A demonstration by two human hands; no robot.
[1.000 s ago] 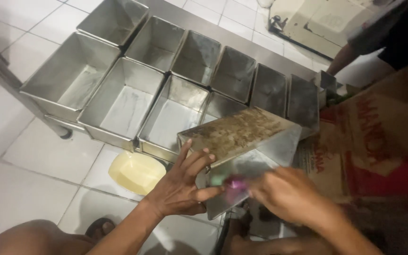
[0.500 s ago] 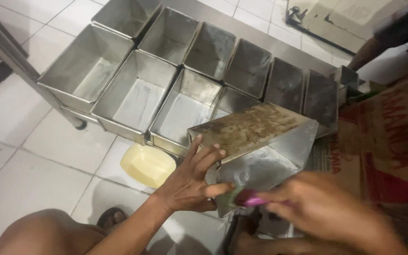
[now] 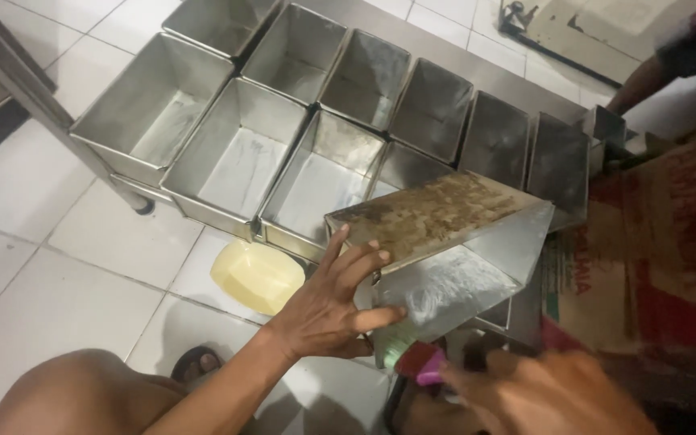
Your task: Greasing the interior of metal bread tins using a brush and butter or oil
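Observation:
My left hand [image 3: 333, 304] grips a tilted rectangular metal baking pan [image 3: 477, 258] by its near edge; the pan's browned, stained outer side faces up and its shiny inside faces me. Low at the right, my right hand [image 3: 545, 395] is blurred and closed around a small brush with a pink handle [image 3: 424, 366], held at the pan's lower corner. A pale yellow block in a plastic bag [image 3: 258, 276] lies on the white tiled floor just left of my left hand. My bare knee [image 3: 74, 399] shows at the bottom left.
Several empty metal baking pans [image 3: 239, 153] stand in two rows on the tiles beyond. Flattened red and brown cardboard [image 3: 670, 250] lies at the right. A metal table leg [image 3: 58, 121] crosses the upper left. Another person's arm [image 3: 646, 76] reaches in at the top right.
My right hand with the pink brush has dropped lower and toward me, out from the pan's inside. The view has shifted; my left hand keeps hold of the tilted pan.

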